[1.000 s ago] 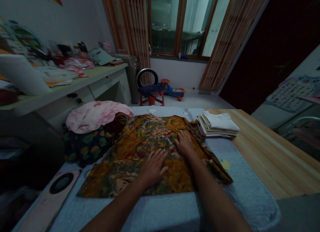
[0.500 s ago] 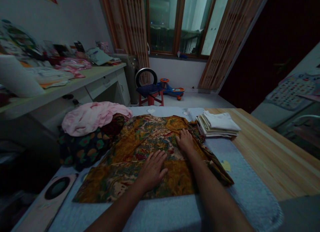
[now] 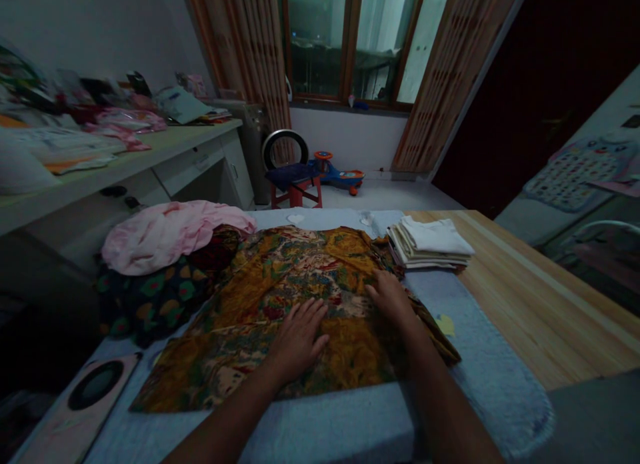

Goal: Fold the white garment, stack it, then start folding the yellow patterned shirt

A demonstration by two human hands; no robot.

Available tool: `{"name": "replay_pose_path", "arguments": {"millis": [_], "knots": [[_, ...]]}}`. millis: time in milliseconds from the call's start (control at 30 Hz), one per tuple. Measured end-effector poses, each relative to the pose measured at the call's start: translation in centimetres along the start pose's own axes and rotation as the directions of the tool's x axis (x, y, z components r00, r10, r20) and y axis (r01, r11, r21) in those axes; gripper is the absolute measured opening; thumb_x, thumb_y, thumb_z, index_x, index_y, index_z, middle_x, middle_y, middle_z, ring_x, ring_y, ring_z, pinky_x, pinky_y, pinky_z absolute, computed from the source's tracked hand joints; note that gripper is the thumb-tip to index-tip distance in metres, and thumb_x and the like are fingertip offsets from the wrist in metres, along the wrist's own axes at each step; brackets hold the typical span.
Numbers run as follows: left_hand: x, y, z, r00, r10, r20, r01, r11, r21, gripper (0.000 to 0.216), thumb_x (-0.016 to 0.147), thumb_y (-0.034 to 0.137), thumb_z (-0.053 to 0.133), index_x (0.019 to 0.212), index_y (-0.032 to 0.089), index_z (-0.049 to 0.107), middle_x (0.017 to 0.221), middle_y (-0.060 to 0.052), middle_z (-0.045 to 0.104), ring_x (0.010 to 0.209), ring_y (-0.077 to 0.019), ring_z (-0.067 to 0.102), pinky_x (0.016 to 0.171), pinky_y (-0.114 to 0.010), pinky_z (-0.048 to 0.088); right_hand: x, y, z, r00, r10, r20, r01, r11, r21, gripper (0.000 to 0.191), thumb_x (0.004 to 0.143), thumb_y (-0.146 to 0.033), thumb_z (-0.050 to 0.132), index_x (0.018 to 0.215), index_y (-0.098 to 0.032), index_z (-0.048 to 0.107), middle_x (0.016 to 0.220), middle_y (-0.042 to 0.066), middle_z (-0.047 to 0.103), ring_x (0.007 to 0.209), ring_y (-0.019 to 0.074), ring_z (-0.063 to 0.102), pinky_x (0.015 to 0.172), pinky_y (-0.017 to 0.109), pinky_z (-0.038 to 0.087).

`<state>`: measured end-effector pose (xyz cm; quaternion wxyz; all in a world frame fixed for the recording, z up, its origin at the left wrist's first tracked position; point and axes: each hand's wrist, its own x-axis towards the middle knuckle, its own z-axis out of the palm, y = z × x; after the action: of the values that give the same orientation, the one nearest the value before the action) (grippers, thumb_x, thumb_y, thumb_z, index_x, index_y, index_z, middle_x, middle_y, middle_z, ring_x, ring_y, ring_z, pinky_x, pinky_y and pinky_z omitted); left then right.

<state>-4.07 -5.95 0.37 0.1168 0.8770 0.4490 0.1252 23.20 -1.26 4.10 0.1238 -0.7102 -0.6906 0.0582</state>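
A mustard-brown patterned garment (image 3: pixel 280 277) lies spread out on a light blue cloth. My left hand (image 3: pixel 299 334) rests flat on its lower middle, fingers stretched and thumb apart. Toward the garment's right side is my right hand (image 3: pixel 393 296), turned slightly inward, its fingers bent a little and apart over the fabric. Folds bunch up along that right side, partly hidden by my right forearm. Beyond the hand stands a stack of folded clothes (image 3: pixel 433 245), with a white piece on top.
Left of the garment are a heaped pink cloth (image 3: pixel 170 237) and a dark patterned cloth (image 3: pixel 155 294). A pale flat object with a black oval (image 3: pixel 95 384) lies at the near left. The blue cloth (image 3: pixel 500 377) covers part of a wooden table (image 3: pixel 530 304). A cluttered desk (image 3: pixel 180 154) stands left.
My right hand has drawn back slightly toward me and to the right, its fingers less flat on the garment. My left hand stays flat on the fabric. The view has shifted slightly.
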Motion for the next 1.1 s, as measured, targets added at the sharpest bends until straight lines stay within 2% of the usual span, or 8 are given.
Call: {"name": "replay_pose_path", "arguments": {"millis": [200,300,467,567,767,867,967,1100], "knots": [[0.3,0.3,-0.9,0.997,-0.027,0.076,0.027,1.0,-0.006,0.056,0.094,0.036,0.05,0.147,0.023,0.041,0.157,-0.006,0.039,0.146,-0.0255,0.03,0.12,-0.049,0.022,-7.4,3.3,-3.0,0.992,0.077,-0.103,-0.092,0.984,-0.153,0.046,0.088,-0.034,0.058,0.131,-0.016,0.054,0.117,0.014,0.06,0.105,0.0286,0.054,0.09,0.038,0.04],[0.7,0.5,-1.5,0.992,-0.036,0.12,0.037,0.999,-0.008,0.057,0.092,0.035,0.052,0.147,0.021,0.042,0.156,-0.008,0.039,0.146,-0.027,0.031,0.119,-0.049,0.023,-10.4,5.2,-3.1,0.985,0.125,-0.117,-0.147,0.966,-0.212,0.053,0.086,-0.04,0.061,0.133,-0.018,0.051,0.12,0.015,0.058,0.105,0.0303,0.053,0.086,0.039,0.04],[1.5,1.3,-2.1,0.99,-0.046,0.136,0.046,0.999,0.006,0.057,0.089,0.033,0.056,0.143,0.018,0.047,0.153,-0.012,0.044,0.143,-0.0313,0.034,0.118,-0.053,0.025,-13.3,6.9,-2.7,0.967,0.222,-0.124,-0.249,0.926,-0.282,0.059,0.081,-0.035,0.066,0.133,-0.015,0.047,0.122,0.017,0.057,0.107,0.0321,0.054,0.083,0.039,0.04],[1.9,2.3,-2.1,0.995,-0.001,0.095,0.001,1.0,0.004,0.054,0.087,0.026,0.058,0.139,0.017,0.05,0.151,-0.013,0.045,0.142,-0.032,0.035,0.118,-0.053,0.025,-13.7,6.7,-2.9,0.953,0.278,-0.119,-0.301,0.905,-0.302,0.045,0.083,-0.029,0.064,0.124,-0.014,0.052,0.112,0.016,0.061,0.1,0.0297,0.057,0.079,0.036,0.04],[2.2,5.5,-2.0,0.967,0.251,0.053,-0.243,0.961,-0.13,0.045,0.084,0.017,0.058,0.129,0.02,0.055,0.146,-0.01,0.048,0.136,-0.0274,0.04,0.115,-0.045,0.033,-13.4,6.3,-3.7,0.955,0.296,-0.026,-0.289,0.905,-0.311,0.004,0.086,-0.023,0.058,0.087,-0.019,0.059,0.089,0.008,0.065,0.083,0.0239,0.059,0.069,0.032,0.034],[2.2,7.4,-2.4,0.931,0.354,0.086,-0.329,0.919,-0.216,0.041,0.085,0.017,0.058,0.126,0.022,0.056,0.143,-0.009,0.051,0.134,-0.0273,0.041,0.113,-0.046,0.035,-13.0,6.1,-3.8,0.965,0.257,-0.058,-0.263,0.929,-0.26,0.004,0.083,-0.022,0.058,0.08,-0.02,0.057,0.087,0.008,0.063,0.082,0.0223,0.058,0.07,0.031,0.034],[2.5,9.1,-2.5,0.891,0.432,0.141,-0.362,0.862,-0.354,0.038,0.086,0.018,0.057,0.123,0.022,0.058,0.136,-0.008,0.057,0.13,-0.0257,0.045,0.113,-0.044,0.035,-12.5,5.5,-4.0,0.963,0.259,-0.071,-0.265,0.959,-0.097,0.006,0.082,-0.022,0.055,0.077,-0.021,0.054,0.081,0.005,0.061,0.076,0.019,0.056,0.067,0.028,0.034],[3.7,10.4,-1.3,0.893,0.407,0.194,-0.222,0.772,-0.596,0.04,0.085,0.015,0.053,0.124,0.02,0.059,0.132,-0.009,0.06,0.125,-0.0234,0.05,0.111,-0.041,0.037,-12.0,4.1,-4.2,0.948,0.314,-0.06,-0.298,0.936,0.188,0.011,0.082,-0.031,0.053,0.075,-0.022,0.05,0.07,0.0,0.058,0.065,0.0166,0.054,0.061,0.026,0.034]]}}
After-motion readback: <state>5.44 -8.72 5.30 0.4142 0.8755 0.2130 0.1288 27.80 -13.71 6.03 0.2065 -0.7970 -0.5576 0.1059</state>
